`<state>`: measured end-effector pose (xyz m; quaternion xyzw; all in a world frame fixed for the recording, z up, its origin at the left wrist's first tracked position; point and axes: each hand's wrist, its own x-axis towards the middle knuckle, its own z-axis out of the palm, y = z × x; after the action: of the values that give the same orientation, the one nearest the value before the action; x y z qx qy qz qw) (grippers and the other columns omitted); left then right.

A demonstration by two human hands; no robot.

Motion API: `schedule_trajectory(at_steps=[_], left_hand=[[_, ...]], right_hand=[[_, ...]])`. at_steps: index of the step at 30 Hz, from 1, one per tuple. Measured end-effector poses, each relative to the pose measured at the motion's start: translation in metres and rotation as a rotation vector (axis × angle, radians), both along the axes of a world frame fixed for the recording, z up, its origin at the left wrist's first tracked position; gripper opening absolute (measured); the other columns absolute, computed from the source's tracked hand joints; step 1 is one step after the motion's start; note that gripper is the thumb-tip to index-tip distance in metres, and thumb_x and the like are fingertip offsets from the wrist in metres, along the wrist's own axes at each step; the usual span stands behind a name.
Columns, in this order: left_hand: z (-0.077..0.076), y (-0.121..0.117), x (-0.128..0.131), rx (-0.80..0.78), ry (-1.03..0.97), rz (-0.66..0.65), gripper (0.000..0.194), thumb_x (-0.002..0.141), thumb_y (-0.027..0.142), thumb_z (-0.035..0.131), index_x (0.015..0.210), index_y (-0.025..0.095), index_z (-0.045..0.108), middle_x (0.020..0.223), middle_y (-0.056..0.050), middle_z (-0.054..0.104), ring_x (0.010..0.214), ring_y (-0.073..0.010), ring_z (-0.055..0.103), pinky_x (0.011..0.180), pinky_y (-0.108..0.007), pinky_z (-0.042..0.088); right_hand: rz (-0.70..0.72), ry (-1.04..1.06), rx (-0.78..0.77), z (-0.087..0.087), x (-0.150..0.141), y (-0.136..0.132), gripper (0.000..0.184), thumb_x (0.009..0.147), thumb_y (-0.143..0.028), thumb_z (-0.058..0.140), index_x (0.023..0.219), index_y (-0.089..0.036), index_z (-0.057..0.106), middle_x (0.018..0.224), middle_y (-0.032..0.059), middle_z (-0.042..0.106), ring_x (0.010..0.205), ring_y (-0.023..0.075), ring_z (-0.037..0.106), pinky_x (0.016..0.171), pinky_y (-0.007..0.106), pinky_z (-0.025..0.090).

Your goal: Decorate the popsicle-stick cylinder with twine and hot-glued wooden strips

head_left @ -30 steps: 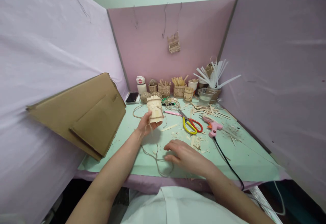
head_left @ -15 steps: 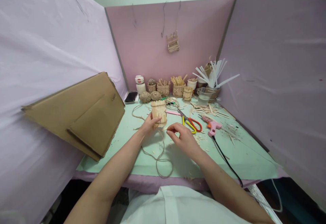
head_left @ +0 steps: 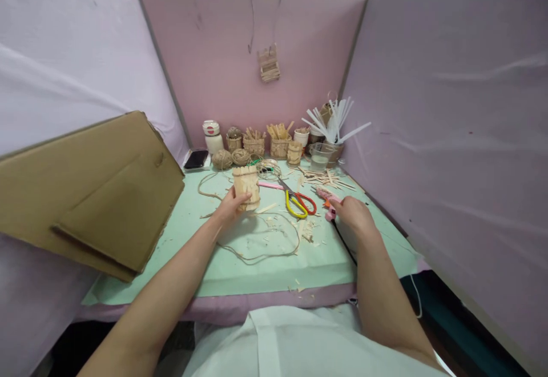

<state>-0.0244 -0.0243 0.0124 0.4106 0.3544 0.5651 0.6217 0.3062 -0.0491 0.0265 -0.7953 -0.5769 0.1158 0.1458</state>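
Note:
My left hand (head_left: 230,205) holds a small pale wooden holder (head_left: 246,184) made of sticks side by side, thumb across its front. My right hand (head_left: 356,216) is closed around the pink hot glue gun (head_left: 330,215) at the right of the table, and its fingers partly cover the gun. The gun's black cord (head_left: 342,241) runs down toward the table's front edge. A loop of twine (head_left: 257,260) lies below the wooden holder. Between the hands rest scissors (head_left: 296,208) with one yellow and one red handle, next to a pink stick-like tool (head_left: 270,185).
Twine balls (head_left: 221,159), a white jar (head_left: 213,137), stick-filled baskets (head_left: 279,148) and a clear cup (head_left: 319,160) line the back. White glue sticks (head_left: 336,123) fan out at right. Cardboard (head_left: 98,188) leans at left. Wood slivers (head_left: 327,178) lie scattered.
My right hand has moved right from beside the wooden holder and taken hold of the glue gun. The twine loop has shifted. The whole view has turned somewhat to the right.

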Motion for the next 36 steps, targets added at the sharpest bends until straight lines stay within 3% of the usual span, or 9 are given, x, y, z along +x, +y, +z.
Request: schedule_trajectory(at_steps=[4,9,12,16,18,23,26,31,36], left_hand=[[0.001,-0.001,0.001,0.002,0.015,0.026,0.061,0.058,0.023,0.088,0.112,0.016,0.061,0.105,-0.01,0.074,0.087,-0.0235,0.071,0.078,-0.035,0.057],[-0.002,0.0,0.001,0.006,-0.014,0.024,0.063,0.059,0.022,0.088,0.115,0.014,0.06,0.105,-0.012,0.073,0.087,-0.0228,0.071,0.078,-0.034,0.056],[-0.004,0.001,0.001,-0.003,-0.027,0.021,0.061,0.06,0.023,0.088,0.114,0.016,0.061,0.108,-0.011,0.073,0.087,-0.0214,0.071,0.077,-0.032,0.057],[-0.006,0.003,0.0,-0.005,-0.036,0.001,0.057,0.061,0.023,0.087,0.113,0.018,0.063,0.111,-0.011,0.073,0.091,-0.0221,0.071,0.078,-0.033,0.057],[-0.006,0.003,0.0,-0.004,-0.033,-0.005,0.057,0.062,0.023,0.086,0.114,0.017,0.063,0.109,-0.01,0.073,0.09,-0.0216,0.071,0.077,-0.032,0.057],[-0.002,0.0,0.001,-0.019,-0.018,-0.001,0.061,0.061,0.026,0.087,0.116,0.016,0.061,0.11,-0.01,0.072,0.092,-0.022,0.07,0.081,-0.034,0.057],[0.002,-0.003,0.003,-0.047,0.022,0.008,0.065,0.06,0.027,0.088,0.117,0.017,0.059,0.113,-0.011,0.071,0.097,-0.0243,0.069,0.087,-0.039,0.056],[0.001,-0.003,0.004,-0.045,0.045,0.025,0.063,0.057,0.027,0.09,0.112,0.018,0.059,0.11,-0.009,0.071,0.097,-0.0229,0.069,0.086,-0.036,0.055],[-0.008,0.002,0.005,-0.069,0.104,0.041,0.066,0.058,0.029,0.09,0.115,0.017,0.058,0.11,-0.011,0.07,0.089,-0.0215,0.068,0.08,-0.036,0.055]], right_hand=[[0.011,-0.025,-0.088,-0.012,-0.001,0.013,0.047,0.086,-0.05,0.055,0.053,-0.02,0.067,0.065,0.0129,0.067,0.071,0.0253,0.064,0.065,0.033,0.04],[-0.001,0.054,-0.114,-0.007,-0.003,0.013,0.033,0.082,-0.036,0.057,0.054,-0.021,0.065,0.059,0.0099,0.065,0.068,0.0241,0.063,0.064,0.032,0.039],[-0.077,0.227,0.018,0.0,-0.008,0.008,0.017,0.079,-0.029,0.056,0.081,-0.016,0.069,0.063,0.0082,0.068,0.068,0.0229,0.063,0.063,0.03,0.04],[-0.07,0.453,0.346,0.014,-0.028,-0.008,0.043,0.075,-0.03,0.058,0.115,-0.014,0.057,0.094,0.0104,0.071,0.075,0.0207,0.062,0.064,0.028,0.043],[-0.017,0.457,0.451,0.027,-0.043,-0.024,0.043,0.076,-0.035,0.058,0.114,-0.016,0.056,0.1,0.0108,0.069,0.077,0.021,0.06,0.066,0.03,0.044],[0.285,0.618,0.476,0.049,-0.074,-0.065,0.028,0.083,-0.048,0.056,0.089,-0.021,0.057,0.079,0.003,0.061,0.067,0.0175,0.053,0.06,0.029,0.042],[0.392,0.777,0.431,0.043,-0.087,-0.071,0.03,0.08,-0.051,0.062,0.08,-0.022,0.054,0.077,0.0017,0.059,0.067,0.0167,0.056,0.057,0.029,0.045],[0.394,1.073,0.394,0.025,-0.106,-0.06,0.038,0.074,-0.046,0.07,0.1,-0.022,0.055,0.1,0.0068,0.069,0.085,0.0216,0.067,0.066,0.034,0.057],[0.412,1.076,0.348,0.015,-0.116,-0.055,0.037,0.078,-0.051,0.065,0.095,-0.019,0.056,0.095,0.0099,0.071,0.082,0.0218,0.067,0.064,0.034,0.057]])
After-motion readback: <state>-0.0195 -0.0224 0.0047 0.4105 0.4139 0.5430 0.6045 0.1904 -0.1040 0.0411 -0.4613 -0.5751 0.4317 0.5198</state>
